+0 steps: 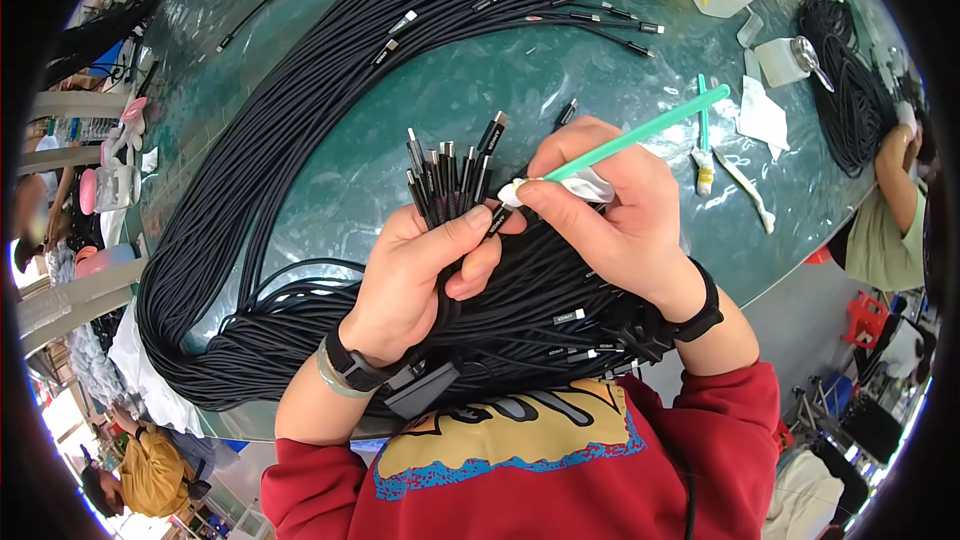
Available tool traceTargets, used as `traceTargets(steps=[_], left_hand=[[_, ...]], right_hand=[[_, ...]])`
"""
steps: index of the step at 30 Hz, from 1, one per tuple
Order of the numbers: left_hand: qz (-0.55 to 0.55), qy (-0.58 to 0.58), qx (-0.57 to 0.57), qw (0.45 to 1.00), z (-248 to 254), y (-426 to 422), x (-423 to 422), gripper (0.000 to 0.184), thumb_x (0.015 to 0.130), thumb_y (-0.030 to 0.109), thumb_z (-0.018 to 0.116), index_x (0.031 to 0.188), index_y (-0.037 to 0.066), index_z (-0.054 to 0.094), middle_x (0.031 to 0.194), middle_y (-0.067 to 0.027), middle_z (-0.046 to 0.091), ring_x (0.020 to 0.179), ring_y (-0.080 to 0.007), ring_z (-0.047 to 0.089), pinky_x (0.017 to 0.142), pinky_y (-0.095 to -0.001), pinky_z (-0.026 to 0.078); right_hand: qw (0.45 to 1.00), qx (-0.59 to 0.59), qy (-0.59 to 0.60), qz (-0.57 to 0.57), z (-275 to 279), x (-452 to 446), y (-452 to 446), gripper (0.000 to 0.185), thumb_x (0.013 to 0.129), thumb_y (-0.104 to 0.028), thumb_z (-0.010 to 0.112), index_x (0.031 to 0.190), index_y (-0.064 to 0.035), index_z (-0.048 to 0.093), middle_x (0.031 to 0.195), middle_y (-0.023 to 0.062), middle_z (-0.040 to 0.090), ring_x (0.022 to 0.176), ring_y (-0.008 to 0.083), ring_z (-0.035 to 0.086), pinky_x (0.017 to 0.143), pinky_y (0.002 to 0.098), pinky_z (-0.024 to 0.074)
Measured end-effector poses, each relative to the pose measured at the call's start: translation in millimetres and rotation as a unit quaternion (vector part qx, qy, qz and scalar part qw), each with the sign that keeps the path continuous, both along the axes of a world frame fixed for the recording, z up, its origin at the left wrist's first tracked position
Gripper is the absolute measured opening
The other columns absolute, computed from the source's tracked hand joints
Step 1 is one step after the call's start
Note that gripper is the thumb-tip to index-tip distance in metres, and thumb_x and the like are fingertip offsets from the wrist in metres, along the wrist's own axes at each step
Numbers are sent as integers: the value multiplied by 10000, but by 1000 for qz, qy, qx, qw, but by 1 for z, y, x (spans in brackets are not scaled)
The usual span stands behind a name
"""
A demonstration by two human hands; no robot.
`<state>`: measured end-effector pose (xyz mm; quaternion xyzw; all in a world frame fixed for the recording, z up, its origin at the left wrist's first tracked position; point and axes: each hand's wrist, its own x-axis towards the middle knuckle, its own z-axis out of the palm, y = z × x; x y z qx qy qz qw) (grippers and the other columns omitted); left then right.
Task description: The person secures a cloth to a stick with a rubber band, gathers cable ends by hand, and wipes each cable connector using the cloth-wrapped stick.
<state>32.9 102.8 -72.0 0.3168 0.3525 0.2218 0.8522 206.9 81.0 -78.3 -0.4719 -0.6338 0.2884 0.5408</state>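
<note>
My left hand (435,255) is closed around a bundle of black cables, whose connector ends (450,175) stand up above the fingers. One black plug (498,218) is angled out between my thumb and fingers. My right hand (625,210) pinches a green stick (640,135) near its white, cloth-like tip (512,192), which touches or nearly touches that plug. A crumpled white cloth (588,185) is also held in the right hand; its far part is hidden by the fingers.
A thick loop of black cables (210,230) curves around the green table (560,75). To the right lie a green-handled brush (704,165), white tissue (762,118) and jars, one a clear jar (785,62). Other people sit nearby, including one in a green shirt (885,240).
</note>
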Motion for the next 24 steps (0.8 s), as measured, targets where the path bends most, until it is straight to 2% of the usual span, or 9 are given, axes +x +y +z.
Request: traceTargets(steps=[5, 10, 21, 24], left_hand=[[-7, -29, -43, 999, -2, 2, -2, 261, 870, 184, 450, 911, -55, 546, 534, 30, 389, 455, -44, 302, 422, -192, 244], [-9, -20, -55, 998, 0, 3, -1, 258, 869, 185, 454, 904, -54, 545, 535, 27, 397, 456, -44, 309, 420, -193, 247], [1, -14, -48, 999, 1, 2, 0, 259, 865, 188, 463, 878, -59, 540, 527, 22, 400, 450, -50, 325, 416, -192, 256], [-5, -19, -52, 998, -1, 2, -1, 259, 865, 189, 466, 878, -58, 540, 527, 20, 400, 450, -51, 327, 418, -192, 258]], right_hand=[[997, 34, -57, 28, -2, -1, -1, 104, 691, -4, 639, 771, -13, 573, 692, 52, 572, 602, 169, 523, 530, 256, 400], [995, 47, -67, 53, -1, 6, -1, 90, 689, -2, 634, 756, -20, 577, 669, 48, 575, 581, 184, 523, 512, 258, 401], [999, 33, -23, 27, 1, 3, -3, 99, 688, 4, 630, 753, -19, 558, 661, 65, 558, 566, 162, 518, 489, 249, 382], [997, 34, -62, -3, -1, 5, -1, 96, 694, 4, 627, 755, -16, 555, 663, 66, 557, 566, 158, 514, 488, 249, 380]])
